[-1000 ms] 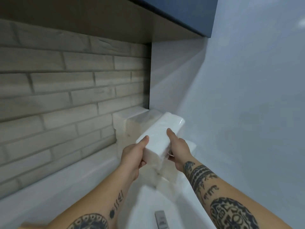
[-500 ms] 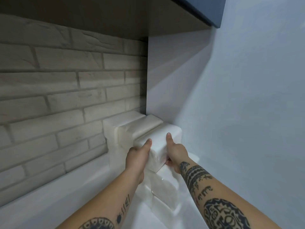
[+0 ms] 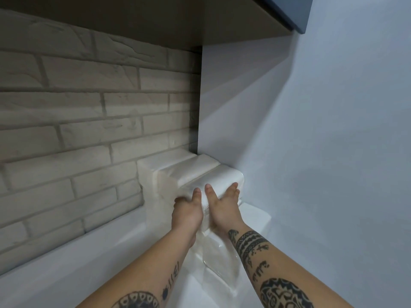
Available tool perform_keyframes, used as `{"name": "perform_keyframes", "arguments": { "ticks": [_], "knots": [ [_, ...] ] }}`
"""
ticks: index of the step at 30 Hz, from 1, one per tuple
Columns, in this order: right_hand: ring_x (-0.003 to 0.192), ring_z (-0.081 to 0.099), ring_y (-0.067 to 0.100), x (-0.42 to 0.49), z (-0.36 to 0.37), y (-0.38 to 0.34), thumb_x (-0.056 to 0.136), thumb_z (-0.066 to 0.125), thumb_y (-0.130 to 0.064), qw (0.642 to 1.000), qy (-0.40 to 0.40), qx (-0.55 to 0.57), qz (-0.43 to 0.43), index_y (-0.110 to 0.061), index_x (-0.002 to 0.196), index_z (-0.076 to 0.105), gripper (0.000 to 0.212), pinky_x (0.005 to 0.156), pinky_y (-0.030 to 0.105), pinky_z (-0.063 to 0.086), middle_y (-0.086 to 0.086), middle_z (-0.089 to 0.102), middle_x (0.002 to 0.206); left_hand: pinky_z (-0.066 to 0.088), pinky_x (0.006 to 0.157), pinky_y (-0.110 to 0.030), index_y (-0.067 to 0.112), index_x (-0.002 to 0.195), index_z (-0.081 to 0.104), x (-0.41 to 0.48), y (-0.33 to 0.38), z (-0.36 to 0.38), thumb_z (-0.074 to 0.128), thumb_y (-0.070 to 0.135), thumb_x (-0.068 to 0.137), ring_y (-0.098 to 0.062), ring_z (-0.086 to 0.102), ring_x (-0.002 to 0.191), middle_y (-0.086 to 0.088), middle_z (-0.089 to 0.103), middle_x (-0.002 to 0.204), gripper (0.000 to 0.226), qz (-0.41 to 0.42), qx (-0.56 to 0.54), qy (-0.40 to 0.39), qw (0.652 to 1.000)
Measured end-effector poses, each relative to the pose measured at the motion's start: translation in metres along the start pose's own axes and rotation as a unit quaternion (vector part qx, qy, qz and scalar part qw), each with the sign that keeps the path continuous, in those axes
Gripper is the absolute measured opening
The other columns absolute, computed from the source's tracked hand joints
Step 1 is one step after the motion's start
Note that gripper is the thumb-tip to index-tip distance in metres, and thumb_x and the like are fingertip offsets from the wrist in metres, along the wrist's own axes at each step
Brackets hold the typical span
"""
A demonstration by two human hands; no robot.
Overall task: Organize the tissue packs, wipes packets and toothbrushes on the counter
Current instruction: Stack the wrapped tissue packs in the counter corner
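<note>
A white tissue pack [image 3: 222, 177] lies on top of a stack in the corner, against the right wall. Two more white packs [image 3: 193, 166] lie side by side to its left, the far one [image 3: 164, 160] against the brick wall. My left hand [image 3: 186, 213] grips the near left corner of the pack, thumb on top and fingers curled at its side. My right hand [image 3: 223, 207] presses flat against the pack's near end, thumb and fingers spread. More packs [image 3: 255, 215] lie below, some [image 3: 219, 266] hidden by my forearms.
The white counter [image 3: 100, 258] runs along the brick backsplash [image 3: 89, 130] to the left. A plain wall [image 3: 322, 152] closes the right side. A dark cabinet underside [image 3: 200, 18] hangs overhead. No toothbrushes or wipes packets are in view.
Both hands carried the tissue pack forward and set it down on the stack beside the other two. My right hand went from gripping it to pressing flat on its end.
</note>
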State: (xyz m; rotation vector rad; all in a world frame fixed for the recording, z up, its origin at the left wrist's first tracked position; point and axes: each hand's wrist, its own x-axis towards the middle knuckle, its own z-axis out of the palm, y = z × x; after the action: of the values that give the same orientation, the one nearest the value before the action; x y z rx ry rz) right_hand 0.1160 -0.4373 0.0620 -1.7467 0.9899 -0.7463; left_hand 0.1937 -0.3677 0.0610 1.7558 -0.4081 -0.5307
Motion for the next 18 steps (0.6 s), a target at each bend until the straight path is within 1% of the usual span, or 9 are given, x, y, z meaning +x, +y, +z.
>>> {"name": "perform_keyframes", "arguments": {
  "ticks": [1, 5, 7, 9, 10, 12, 15, 16, 18],
  "knots": [
    [0.16, -0.011, 0.017, 0.0, 0.0, -0.001, 0.098, 0.05, -0.065, 1.0, -0.001, 0.001, 0.001, -0.012, 0.163, -0.018, 0.108, 0.126, 0.034, 0.006, 0.006, -0.02, 0.172, 0.044, 0.101, -0.039, 0.006, 0.144, 0.043, 0.0, 0.001, -0.001, 0.042, 0.065, 0.099, -0.033, 0.053, 0.131, -0.012, 0.052, 0.147, 0.074, -0.001, 0.002, -0.006, 1.0],
    [0.161, -0.005, 0.022, 0.001, -0.003, -0.005, 0.097, 0.053, -0.066, 1.0, -0.011, 0.012, 0.015, -0.013, 0.163, -0.016, 0.11, 0.126, 0.038, 0.007, 0.007, -0.016, 0.173, 0.039, 0.111, -0.041, 0.008, 0.158, 0.027, -0.005, 0.004, -0.006, 0.038, 0.068, 0.098, -0.03, 0.043, 0.143, -0.009, 0.038, 0.161, 0.086, -0.012, -0.007, -0.047, 0.999],
    [0.161, 0.002, 0.024, 0.004, -0.008, -0.006, 0.094, 0.055, -0.068, 0.999, -0.017, 0.021, 0.026, -0.015, 0.164, -0.015, 0.112, 0.127, 0.041, 0.011, 0.005, -0.011, 0.174, 0.04, 0.107, -0.041, 0.011, 0.156, 0.032, -0.008, 0.007, -0.013, 0.038, 0.066, 0.1, -0.029, 0.045, 0.14, -0.006, 0.042, 0.158, 0.079, -0.021, -0.007, -0.063, 0.998],
    [0.16, 0.011, 0.028, 0.003, -0.013, -0.011, 0.093, 0.057, -0.065, 0.999, -0.012, 0.031, 0.039, -0.016, 0.164, -0.011, 0.11, 0.128, 0.047, 0.019, 0.004, -0.004, 0.174, 0.043, 0.107, -0.042, 0.014, 0.151, 0.04, -0.013, 0.009, -0.023, 0.036, 0.061, 0.102, -0.03, 0.049, 0.135, -0.006, 0.048, 0.153, 0.068, -0.011, 0.013, -0.074, 0.997],
    [0.159, 0.014, 0.029, 0.0, -0.015, -0.014, 0.094, 0.056, -0.062, 0.999, -0.004, 0.022, 0.038, -0.014, 0.165, -0.007, 0.106, 0.127, 0.049, 0.022, 0.005, 0.0, 0.174, 0.043, 0.109, -0.044, 0.015, 0.149, 0.043, -0.016, 0.01, -0.028, 0.034, 0.058, 0.103, -0.03, 0.05, 0.133, -0.007, 0.05, 0.151, 0.064, -0.004, 0.023, -0.075, 0.997],
    [0.157, 0.018, 0.032, -0.008, -0.018, -0.018, 0.097, 0.052, -0.052, 0.999, 0.026, -0.023, 0.011, -0.009, 0.164, 0.011, 0.09, 0.127, 0.05, 0.023, 0.009, 0.009, 0.173, 0.042, 0.112, -0.045, 0.013, 0.147, 0.045, -0.023, 0.012, -0.036, 0.031, 0.052, 0.106, -0.032, 0.051, 0.132, -0.011, 0.05, 0.15, 0.059, 0.013, 0.047, -0.074, 0.996],
    [0.156, 0.017, 0.031, -0.037, -0.015, -0.025, 0.101, 0.052, -0.034, 0.993, 0.06, -0.082, -0.053, -0.012, 0.157, 0.039, 0.061, 0.125, 0.042, 0.019, 0.009, 0.021, 0.169, 0.038, 0.11, -0.035, 0.01, 0.153, 0.04, -0.038, 0.012, -0.057, 0.036, 0.05, 0.106, -0.031, 0.046, 0.14, -0.013, 0.043, 0.158, 0.062, 0.037, 0.078, -0.043, 0.995],
    [0.154, 0.019, 0.028, -0.047, -0.013, -0.027, 0.101, 0.054, -0.028, 0.991, 0.063, -0.088, -0.077, -0.013, 0.151, 0.047, 0.053, 0.123, 0.038, 0.021, 0.008, 0.026, 0.167, 0.039, 0.108, -0.034, 0.01, 0.151, 0.043, -0.042, 0.011, -0.065, 0.038, 0.05, 0.104, -0.03, 0.046, 0.14, -0.012, 0.044, 0.158, 0.062, 0.051, 0.093, -0.039, 0.994],
    [0.146, 0.029, 0.024, -0.072, -0.003, -0.035, 0.099, 0.056, -0.021, 0.984, 0.06, -0.103, -0.129, -0.016, 0.136, 0.061, 0.037, 0.115, 0.032, 0.029, 0.005, 0.042, 0.154, 0.043, 0.1, -0.031, 0.012, 0.139, 0.057, -0.049, 0.002, -0.088, 0.044, 0.047, 0.101, -0.029, 0.053, 0.131, -0.011, 0.055, 0.149, 0.054, 0.075, 0.129, -0.033, 0.988]
  ]
}}
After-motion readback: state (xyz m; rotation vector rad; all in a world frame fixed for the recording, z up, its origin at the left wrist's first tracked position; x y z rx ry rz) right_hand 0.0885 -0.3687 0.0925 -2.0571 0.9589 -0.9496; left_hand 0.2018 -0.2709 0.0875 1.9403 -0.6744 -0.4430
